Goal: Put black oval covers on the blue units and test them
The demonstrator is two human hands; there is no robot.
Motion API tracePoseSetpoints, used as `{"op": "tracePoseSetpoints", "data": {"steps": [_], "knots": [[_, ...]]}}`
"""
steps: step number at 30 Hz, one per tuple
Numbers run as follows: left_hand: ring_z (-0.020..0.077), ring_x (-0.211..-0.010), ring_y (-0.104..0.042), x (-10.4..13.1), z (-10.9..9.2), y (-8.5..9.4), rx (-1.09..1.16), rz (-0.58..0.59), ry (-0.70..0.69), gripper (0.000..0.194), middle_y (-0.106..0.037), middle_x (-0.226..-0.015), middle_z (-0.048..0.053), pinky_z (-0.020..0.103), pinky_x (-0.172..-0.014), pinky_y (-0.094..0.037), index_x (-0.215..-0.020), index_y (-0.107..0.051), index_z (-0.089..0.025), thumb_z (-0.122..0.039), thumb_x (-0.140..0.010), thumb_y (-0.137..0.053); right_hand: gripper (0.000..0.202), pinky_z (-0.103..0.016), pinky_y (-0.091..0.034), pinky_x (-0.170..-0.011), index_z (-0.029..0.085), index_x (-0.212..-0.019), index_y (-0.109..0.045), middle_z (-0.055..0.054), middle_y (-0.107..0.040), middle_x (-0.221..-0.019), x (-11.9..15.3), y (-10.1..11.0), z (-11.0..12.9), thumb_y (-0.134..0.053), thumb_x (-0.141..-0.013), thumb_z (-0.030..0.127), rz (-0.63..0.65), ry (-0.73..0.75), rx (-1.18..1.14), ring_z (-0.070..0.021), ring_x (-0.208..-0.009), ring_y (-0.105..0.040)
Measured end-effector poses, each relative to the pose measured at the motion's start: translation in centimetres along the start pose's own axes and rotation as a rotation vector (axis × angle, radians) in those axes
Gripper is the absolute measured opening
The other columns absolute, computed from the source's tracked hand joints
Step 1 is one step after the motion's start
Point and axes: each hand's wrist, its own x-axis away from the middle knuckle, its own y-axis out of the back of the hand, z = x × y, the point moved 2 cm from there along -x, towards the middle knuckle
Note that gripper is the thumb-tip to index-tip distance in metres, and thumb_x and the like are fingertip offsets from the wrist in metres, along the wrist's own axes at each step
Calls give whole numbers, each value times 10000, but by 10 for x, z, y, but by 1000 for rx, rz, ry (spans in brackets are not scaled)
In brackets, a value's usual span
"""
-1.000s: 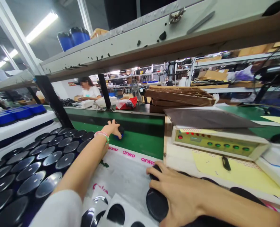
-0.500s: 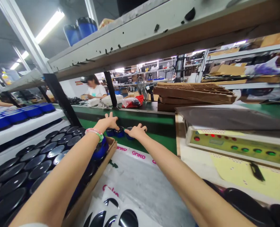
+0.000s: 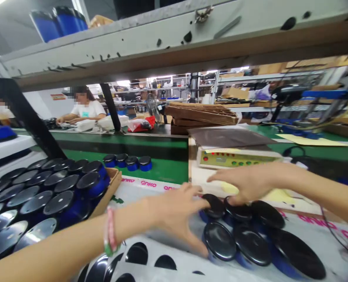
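Several round blue containers with glossy black tops (image 3: 220, 240) stand grouped on the bench in front of me. My left hand (image 3: 176, 213), with a pink and green bracelet at its wrist, is slightly blurred at their left side. Its fingers are spread and grip nothing; whether they touch the nearest container I cannot tell. Over the back of the group reaches my right hand (image 3: 248, 183), fingers apart, one fingertip by a black top (image 3: 237, 209). On the green belt beyond stands a short row of like containers (image 3: 132, 163).
A cardboard tray (image 3: 112, 184) packed with like containers lies on the left. White sheets with black discs (image 3: 137, 253) lie in front. Behind my right hand is a control box (image 3: 235, 158) with lit buttons. A shelf (image 3: 150, 47) crosses overhead. A person (image 3: 87, 109) sits across the belt.
Both hands have come back from the containers on the green belt and swung right, over the group on the bench. The belt containers now stand free of my hands. The view has turned right.
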Motion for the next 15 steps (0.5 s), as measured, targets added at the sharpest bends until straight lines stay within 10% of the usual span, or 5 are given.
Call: {"op": "tracePoseSetpoints", "data": {"steps": [4,10,15], "knots": [[529,-1336,-60,-24,-30,-34,63,-11,-193,974,-52,-1516,191,646,-920,-383,-1295,-413,-198,-718,-521,-696,890,-454,-417,-968,166,-1409,-356,-147,-473,-1332,50,-54,-18,-674,-589,305,36,-68,-99,-349,-1166,-504],[444,-1243,-300,-33,-19,-35,29,-31,-182,725,-320,-1342,143,498,-827,-503,-1098,-556,-225,-578,-505,-777,942,-500,-192,-1101,259,-1407,-374,-107,-69,-1552,66,-87,-9,-759,-553,365,48,-131,-103,-370,-1386,-125],[393,-1252,-296,-16,34,-11,-66,-82,307,769,-299,-1386,87,475,-977,-406,-1124,-563,-274,-512,-441,-826,933,-598,-38,-1079,395,-1350,-434,-32,64,-1550,48,-111,-22,-816,-499,357,-27,-21,-111,-403,-1370,71]]}}
